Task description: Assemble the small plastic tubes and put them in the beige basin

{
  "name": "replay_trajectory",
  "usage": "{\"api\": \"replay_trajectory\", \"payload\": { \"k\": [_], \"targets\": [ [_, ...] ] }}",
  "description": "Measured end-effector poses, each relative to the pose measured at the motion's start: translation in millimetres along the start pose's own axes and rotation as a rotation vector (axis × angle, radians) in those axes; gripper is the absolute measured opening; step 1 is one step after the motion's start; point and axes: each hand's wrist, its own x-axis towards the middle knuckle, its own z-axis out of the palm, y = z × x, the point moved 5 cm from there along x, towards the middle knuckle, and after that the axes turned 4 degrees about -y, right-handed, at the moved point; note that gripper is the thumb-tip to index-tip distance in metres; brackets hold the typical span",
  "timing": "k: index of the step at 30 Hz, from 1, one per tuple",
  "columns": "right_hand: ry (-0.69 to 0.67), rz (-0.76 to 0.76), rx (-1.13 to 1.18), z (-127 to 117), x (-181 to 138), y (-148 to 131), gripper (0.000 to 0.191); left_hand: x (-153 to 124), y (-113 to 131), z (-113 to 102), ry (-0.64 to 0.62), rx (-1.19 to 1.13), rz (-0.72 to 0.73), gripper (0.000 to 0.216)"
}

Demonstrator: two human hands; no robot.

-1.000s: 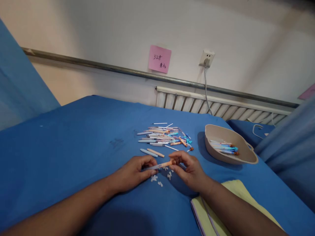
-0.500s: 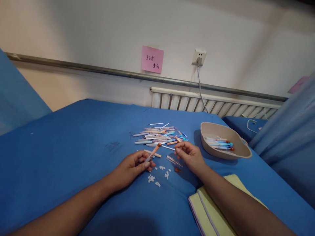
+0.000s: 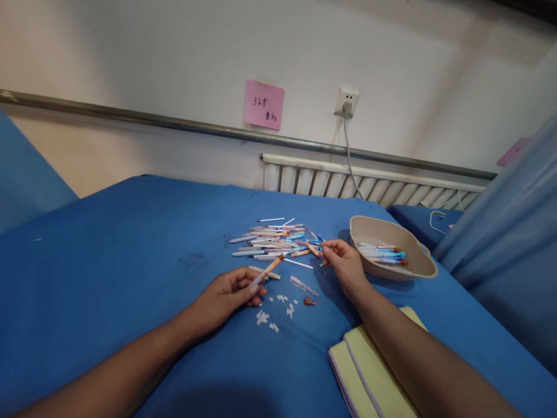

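Observation:
My left hand (image 3: 235,290) is closed around the lower part of a pen (image 3: 272,268), which tilts up to the right and has an orange barrel and a brown top. My right hand (image 3: 344,264) pinches its thumb and fingertips together at the right edge of a pile of pen parts (image 3: 274,241); whatever lies between the fingertips is too small to make out. Orange and blue pen pieces lie beside those fingertips. Between the hands are clear tubes (image 3: 303,285), a brown cap (image 3: 309,301) and several small white pieces (image 3: 263,317).
A beige basket (image 3: 429,270) holding several pens stands at the right. A folded yellow cloth (image 3: 365,368) lies under my right forearm. Behind the blue-covered surface (image 3: 130,244) are a radiator (image 3: 304,180), a metal rail (image 3: 174,122) and a plugged-in cable (image 3: 348,151).
My right hand has moved away from the clear tubes, a little up and right to the edge of the pile. My left hand still holds the pen. The camera view has shifted slightly.

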Motion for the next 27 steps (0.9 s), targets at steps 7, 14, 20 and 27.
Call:
{"api": "replay_trajectory", "payload": {
  "k": [7,14,20,27],
  "targets": [
    [0.010,-0.041,-0.029,-1,1,1,0.025,0,-2,-1,0.009,-0.012,-0.001,0.030],
    [-0.168,-0.119,-0.166,15,-10,2,0.019,1,-4,-1,-0.001,-0.020,0.003,0.029],
    [-0.223,-0.120,-0.225,18,-11,5,0.017,0,-1,0,-0.004,-0.012,0.005,0.027],
    [-0.222,-0.103,-0.221,18,-10,9,0.019,0,-2,0,-0.005,-0.018,0.015,0.026]
  ]
}}
